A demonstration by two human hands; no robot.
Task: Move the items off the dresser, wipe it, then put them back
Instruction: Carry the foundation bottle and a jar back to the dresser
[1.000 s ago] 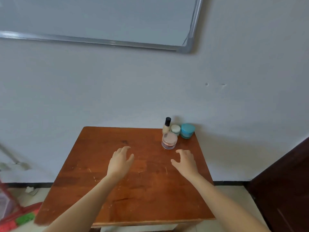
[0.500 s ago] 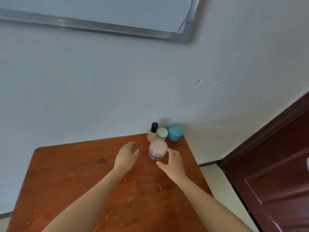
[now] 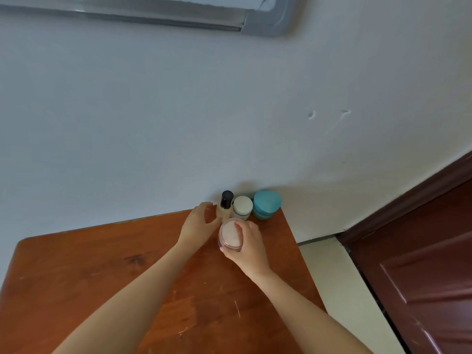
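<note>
Right hand [image 3: 249, 247] had closed on pink powder jar [image 3: 231, 235] since half-second earlier; left hand [image 3: 198, 226], fingers spread, reached tan bottle [image 3: 224, 208] (contact unclear). Removal starting; all four items at table [image 3: 102, 277] far-right corner.

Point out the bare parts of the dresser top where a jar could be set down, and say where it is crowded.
The dresser top is bare left of the left hand out to its left edge, and near the front between the forearms. The back right corner is crowded: black-capped bottle, white-lidded jar, teal jar, and the pink jar in the right hand.
</note>
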